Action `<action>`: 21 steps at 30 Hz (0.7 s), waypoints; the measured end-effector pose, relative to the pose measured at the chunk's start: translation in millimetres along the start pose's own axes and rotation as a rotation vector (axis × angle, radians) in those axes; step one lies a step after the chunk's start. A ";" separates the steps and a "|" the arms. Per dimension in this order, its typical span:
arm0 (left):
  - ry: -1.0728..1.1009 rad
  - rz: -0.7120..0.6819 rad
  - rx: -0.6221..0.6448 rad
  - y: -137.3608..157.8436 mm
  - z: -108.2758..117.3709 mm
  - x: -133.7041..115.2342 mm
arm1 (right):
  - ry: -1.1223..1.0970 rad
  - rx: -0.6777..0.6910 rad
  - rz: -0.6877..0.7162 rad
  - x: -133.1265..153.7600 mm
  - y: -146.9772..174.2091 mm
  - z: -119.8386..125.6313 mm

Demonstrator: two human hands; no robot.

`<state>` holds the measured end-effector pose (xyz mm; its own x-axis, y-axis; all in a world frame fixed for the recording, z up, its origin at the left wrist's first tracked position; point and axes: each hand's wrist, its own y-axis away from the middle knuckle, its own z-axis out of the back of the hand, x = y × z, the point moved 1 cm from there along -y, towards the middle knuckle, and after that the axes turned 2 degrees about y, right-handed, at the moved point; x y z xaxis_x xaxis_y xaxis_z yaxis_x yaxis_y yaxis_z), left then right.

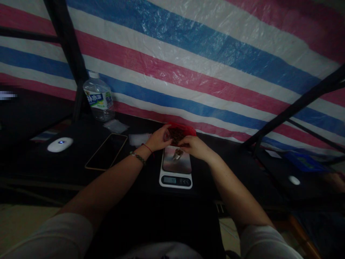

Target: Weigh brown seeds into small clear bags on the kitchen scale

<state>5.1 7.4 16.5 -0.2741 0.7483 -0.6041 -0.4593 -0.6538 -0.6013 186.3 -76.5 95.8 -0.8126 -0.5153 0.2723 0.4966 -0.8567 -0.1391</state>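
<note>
Both hands meet over the scale, at the near rim of the red bowl

The striped tarp [188, 54] fills the back; below it the dark surface [129, 180] carries a water bottle [99, 97] at ten o'clock, a phone [106, 151] at nine, and a white scale [176, 167] at centre. The red bowl [181, 132] of dark bits sits just past the scale, at twelve o'clock from it. The left hand [161, 139] touches the bowl's left rim — its grip looks curled, though on what I cannot tell. The right hand [194, 146] has its grip pinched narrow over a small upright cup [178, 154] on the scale — the cup lies at seven o'clock from that hand, nearer it than the left.
</note>
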 end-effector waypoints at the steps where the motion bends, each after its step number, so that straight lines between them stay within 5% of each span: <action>1: 0.001 -0.001 -0.002 0.2 0.1 0.0 | -0.007 -0.035 -0.023 -3.1 1.3 2.8; 10: -0.015 -0.022 0.002 -1.4 1.5 -2.9 | -0.257 -0.106 -0.145 -13.7 19.1 -10.8; 16: -0.033 -0.012 0.010 -0.7 1.5 -6.1 | -0.329 -0.512 -0.269 -56.9 -1.1 -31.7; 21: -0.044 0.015 0.050 -1.2 -1.0 -9.4 | -0.440 -0.629 -0.112 -69.3 -6.8 -59.2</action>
<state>9.1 1.0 22.3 -0.3180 0.7432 -0.5886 -0.4964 -0.6595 -0.5645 221.2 -36.3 21.5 -0.5863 -0.4815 0.6514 0.0457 -0.8225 -0.5669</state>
